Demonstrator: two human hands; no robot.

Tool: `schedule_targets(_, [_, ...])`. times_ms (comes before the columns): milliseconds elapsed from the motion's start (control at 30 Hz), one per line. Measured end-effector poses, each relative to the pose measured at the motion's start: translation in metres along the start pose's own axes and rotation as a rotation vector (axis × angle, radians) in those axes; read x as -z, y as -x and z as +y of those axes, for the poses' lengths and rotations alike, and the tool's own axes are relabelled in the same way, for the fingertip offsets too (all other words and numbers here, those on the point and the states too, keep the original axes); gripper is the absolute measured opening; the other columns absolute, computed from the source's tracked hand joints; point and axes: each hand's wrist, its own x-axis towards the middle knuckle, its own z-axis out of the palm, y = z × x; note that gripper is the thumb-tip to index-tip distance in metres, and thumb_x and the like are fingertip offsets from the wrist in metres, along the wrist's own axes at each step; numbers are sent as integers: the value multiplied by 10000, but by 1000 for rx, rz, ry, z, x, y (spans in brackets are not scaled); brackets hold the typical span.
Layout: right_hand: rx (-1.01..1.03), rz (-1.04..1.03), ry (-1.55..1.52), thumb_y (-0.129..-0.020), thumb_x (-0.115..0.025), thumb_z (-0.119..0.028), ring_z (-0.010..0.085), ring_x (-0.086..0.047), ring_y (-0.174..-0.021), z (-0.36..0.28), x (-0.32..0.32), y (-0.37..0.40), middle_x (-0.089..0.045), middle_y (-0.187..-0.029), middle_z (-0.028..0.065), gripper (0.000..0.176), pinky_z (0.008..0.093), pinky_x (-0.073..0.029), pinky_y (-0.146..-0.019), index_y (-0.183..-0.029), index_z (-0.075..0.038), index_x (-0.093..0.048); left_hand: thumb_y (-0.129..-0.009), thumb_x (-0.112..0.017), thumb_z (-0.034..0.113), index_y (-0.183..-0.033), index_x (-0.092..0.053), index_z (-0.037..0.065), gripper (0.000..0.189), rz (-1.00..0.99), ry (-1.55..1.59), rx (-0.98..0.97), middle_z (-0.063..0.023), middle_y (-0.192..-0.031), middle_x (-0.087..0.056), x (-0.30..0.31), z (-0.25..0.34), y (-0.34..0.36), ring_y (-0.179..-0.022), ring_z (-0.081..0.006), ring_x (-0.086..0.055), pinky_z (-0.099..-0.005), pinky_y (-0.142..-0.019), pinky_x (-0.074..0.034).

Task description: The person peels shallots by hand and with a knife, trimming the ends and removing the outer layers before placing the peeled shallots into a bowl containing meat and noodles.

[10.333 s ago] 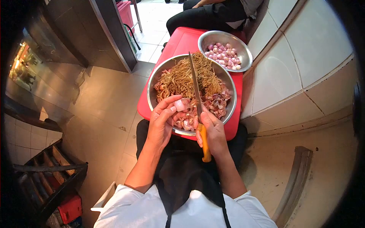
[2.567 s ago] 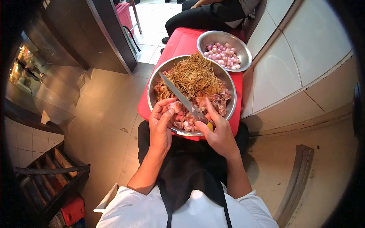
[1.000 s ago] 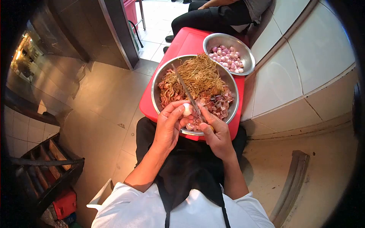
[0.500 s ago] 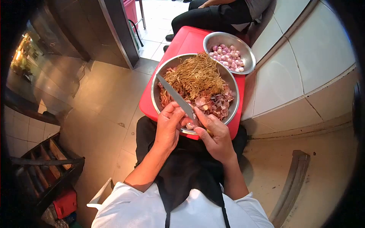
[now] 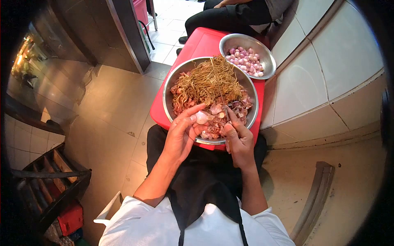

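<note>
Between its thumb and fingers my left hand point(image 5: 180, 133) pinches a pale pink shallot point(image 5: 201, 117) above the near part of a large metal bowl point(image 5: 167, 95). To its right, my right hand point(image 5: 240, 141) is closed round a knife point(image 5: 223, 98), whose thin blade, seen nearly edge-on, points away over the bowl. Brown stringy roots point(image 5: 211, 80) are heaped in the bowl, with reddish-purple skins point(image 5: 242, 108) around them. Behind on the right, a smaller metal bowl point(image 5: 269, 61) holds several peeled pink shallots point(image 5: 246, 61).
Both bowls rest on a red stool point(image 5: 159, 107). A seated person's dark-clad leg point(image 5: 217, 18) is beyond it. White tiled wall point(image 5: 299, 90) rises on the right. A dark rack point(image 5: 53, 176) stands at the lower left.
My hands have moved apart. The knife has swung from pointing up-left across the bowl to pointing nearly straight away, and the shallot in my left hand now shows clearly.
</note>
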Motion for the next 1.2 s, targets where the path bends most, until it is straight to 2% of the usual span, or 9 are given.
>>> schedule_targets(133, [117,-77,61,-1016,-583,-180,137,-589,-881,7,4,-3,-651,-1004,66,546,280,-476,-835,-1497,15,-412,-952,-567,119,-1334,-531,-57,422,41,-13,-5,-139,-1156,-651,-3,0,-3,-1006,-188,-657,-289,-882,-558])
schedule_targets(267, [92,-187,61,-993,-611,-188,147,-605,-907,-6,-1,6,-657,-1022,101,640,299,-478,-860,-1529,24,-335,-942,-573,97,-1304,-542,-50,392,85,-30,-25,-129,-1146,-654,-2,-5,-4,-1014,-180,-654,-298,-902,-547])
schedule_targets(500, [100,-99,77,-1009,-574,-150,165,-622,-1021,0,-7,1,-674,-1132,155,473,308,-470,-924,-1434,39,-489,-936,-561,102,-1272,-557,-55,371,17,-50,7,-129,-1142,-658,4,-5,-3,-1023,-155,-635,-278,-896,-523])
schedule_targets(667, [45,36,3,-1018,-565,-151,197,-609,-1157,5,-3,-1,-646,-1268,192,467,316,-445,-1004,-1426,61,-485,-932,-555,120,-1286,-552,-53,394,39,-59,19,-128,-1154,-660,-1,-2,-3,-1034,-157,-628,-263,-883,-511])
schedule_targets(767, [94,6,81,-1003,-586,-151,223,-607,-1184,3,0,0,-634,-1286,212,475,321,-440,-1016,-1416,64,-495,-964,-531,94,-1298,-556,-55,367,-3,-29,11,-113,-1129,-671,-1,-3,-4,-988,-142,-645,-264,-860,-525])
schedule_targets(867, [242,-81,245,-980,-616,-157,260,-632,-1113,-3,4,2,-652,-1213,215,498,336,-461,-972,-1423,40,-499,-977,-530,108,-1293,-555,-57,358,5,6,-7,-108,-1114,-672,-2,-4,-5,-962,-144,-648,-269,-845,-527])
schedule_targets(933, [384,-136,332,-964,-638,-167,287,-643,-1043,-5,5,2,-660,-1157,212,522,347,-476,-930,-1432,16,-498,-974,-542,134,-1304,-534,-54,380,5,-12,-5,-118,-1147,-663,1,-3,-5,-1042,-164,-637,-281,-916,-514])
schedule_targets(1033, [436,-179,407,-952,-656,-196,306,-631,-942,-3,6,3,-659,-1087,193,555,361,-484,-867,-1452,-21,-489,-980,-576,183,-1305,-520,-61,410,6,-11,-20,-128,-1163,-659,3,-4,-4,-1092,-180,-633,-302,-974,-505])
schedule_targets(1200, [417,-211,447,-952,-655,-223,305,-613,-899,-8,8,4,-640,-1017,177,563,372,-478,-840,-1454,-28,-490,-972,-641,272,-1306,-514,-73,497,-2,-47,-54,-128,-1155,-664,2,-6,-3,-1088,-178,-636,-304,-980,-503])
